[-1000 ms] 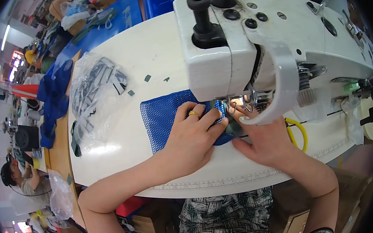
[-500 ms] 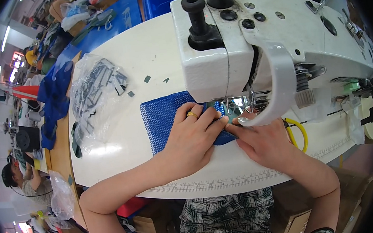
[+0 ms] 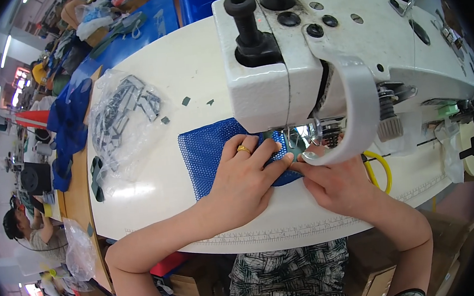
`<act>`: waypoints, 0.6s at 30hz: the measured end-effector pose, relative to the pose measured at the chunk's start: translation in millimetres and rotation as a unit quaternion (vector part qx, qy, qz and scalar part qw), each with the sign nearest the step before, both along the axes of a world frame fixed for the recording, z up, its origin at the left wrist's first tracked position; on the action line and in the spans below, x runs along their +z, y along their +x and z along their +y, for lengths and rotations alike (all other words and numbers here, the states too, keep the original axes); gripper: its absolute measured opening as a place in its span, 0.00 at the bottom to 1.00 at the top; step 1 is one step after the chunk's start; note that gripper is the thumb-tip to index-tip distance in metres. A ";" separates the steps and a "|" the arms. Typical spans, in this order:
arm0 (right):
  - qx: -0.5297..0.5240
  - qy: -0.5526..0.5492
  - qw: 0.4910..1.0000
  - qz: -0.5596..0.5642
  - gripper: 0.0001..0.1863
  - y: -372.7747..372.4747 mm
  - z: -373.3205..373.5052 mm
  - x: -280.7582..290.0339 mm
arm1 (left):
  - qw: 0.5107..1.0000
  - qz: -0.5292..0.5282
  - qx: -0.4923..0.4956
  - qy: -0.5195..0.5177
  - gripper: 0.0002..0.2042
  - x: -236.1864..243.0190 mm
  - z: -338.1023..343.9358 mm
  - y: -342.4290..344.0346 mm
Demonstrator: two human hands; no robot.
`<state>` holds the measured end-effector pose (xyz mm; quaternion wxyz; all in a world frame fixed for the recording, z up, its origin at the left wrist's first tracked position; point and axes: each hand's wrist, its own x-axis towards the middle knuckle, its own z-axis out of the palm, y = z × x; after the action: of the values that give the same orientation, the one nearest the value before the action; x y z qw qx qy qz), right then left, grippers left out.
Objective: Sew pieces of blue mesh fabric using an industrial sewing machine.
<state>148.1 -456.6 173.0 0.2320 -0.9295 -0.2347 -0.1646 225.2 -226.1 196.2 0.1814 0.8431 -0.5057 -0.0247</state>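
My left hand (image 3: pixel 245 181), with a yellow ring, presses bent fingers on a blue mesh fabric piece (image 3: pixel 192 152), gripping it just left of the presser foot of a white sewing machine (image 3: pixel 260 95). A small dark green piece (image 3: pixel 297 142) lies at the foot on the mesh's right edge. My right hand (image 3: pixel 336 184) meets the left fingertips there and holds the fabric; some of its fingertips are hidden behind the machine's white guard. A yellow handle (image 3: pixel 382 169), likely scissors, lies beside it.
A clear bag of grey strips (image 3: pixel 124 118) and small green scraps (image 3: pixel 185 101) lie on the white table (image 3: pixel 151 200). Blue cloth (image 3: pixel 67 140) hangs over a wooden table at the left. A blue bin (image 3: pixel 201 1) stands behind the machine. A co-worker (image 3: pixel 30 228) sits at the far left.
My right hand's fingertips have drawn in toward my left ones and its thumb has shifted right. My left hand stays on the mesh, almost unmoved. The view has shifted slightly.
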 end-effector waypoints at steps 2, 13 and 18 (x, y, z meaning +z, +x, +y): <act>-0.008 -0.002 1.000 0.000 0.21 -0.6 0.5 0.0 | 1.000 -0.014 -0.002 -0.010 0.29 -0.5 -0.4 1.7; -0.027 0.017 0.999 0.025 0.20 1.8 2.1 -5.4 | 1.000 -0.018 0.007 -0.004 0.31 -1.7 -2.4 10.2; -0.036 0.005 0.999 0.012 0.18 1.2 1.7 -2.8 | 0.998 -0.059 0.009 0.001 0.25 6.4 -6.8 2.6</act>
<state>149.3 -454.9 170.2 0.2338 -0.9380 -0.1972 -0.1631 227.8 -232.9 202.6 0.1505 0.8476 -0.5082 0.0265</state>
